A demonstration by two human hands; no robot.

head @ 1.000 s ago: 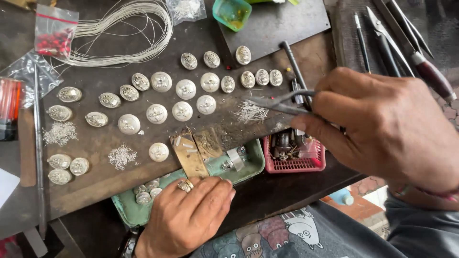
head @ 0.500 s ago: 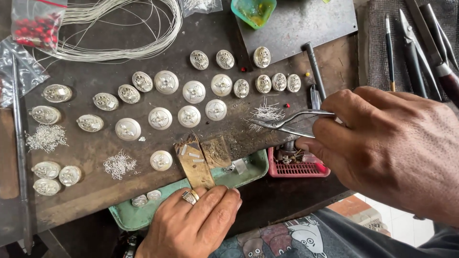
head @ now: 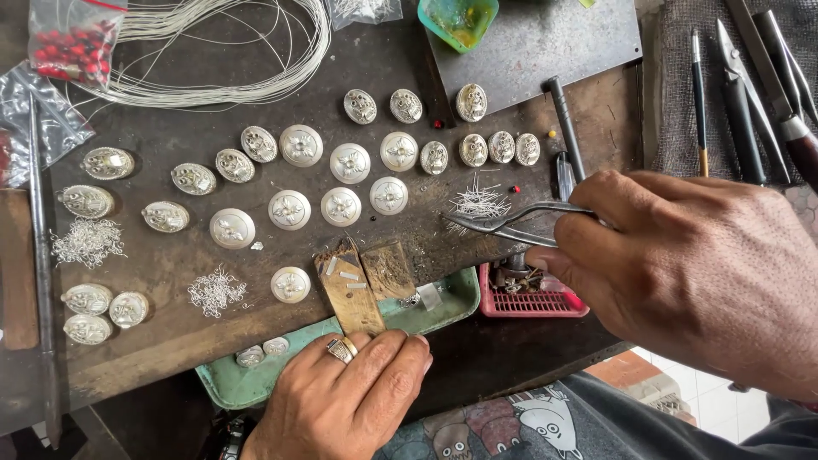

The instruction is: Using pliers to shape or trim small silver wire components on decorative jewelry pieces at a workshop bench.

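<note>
Right hand [head: 682, 273] pinching a pair of tweezers [head: 511, 223], up and right of the wooden bench peg [head: 349, 290], tips hovering at a pile of short wire bits [head: 479, 203]. Can't tell if anything's caught between the tips, too small. Left hand [head: 345, 400] lying flat just below the peg, fingers loose, gripping nothing, fingertips touching the peg's near end.

Progress-wise, guessing somewhere mid-batch: domed silver pieces [head: 350, 163] already shaped and patterned, still sitting loose with the wire bits unused.

Counting 24 domes spread above and left of the peg, plus two more in the green tray [head: 247, 383] down-left of it. Three wire piles, one red basket [head: 532, 294] right of the peg.
</note>
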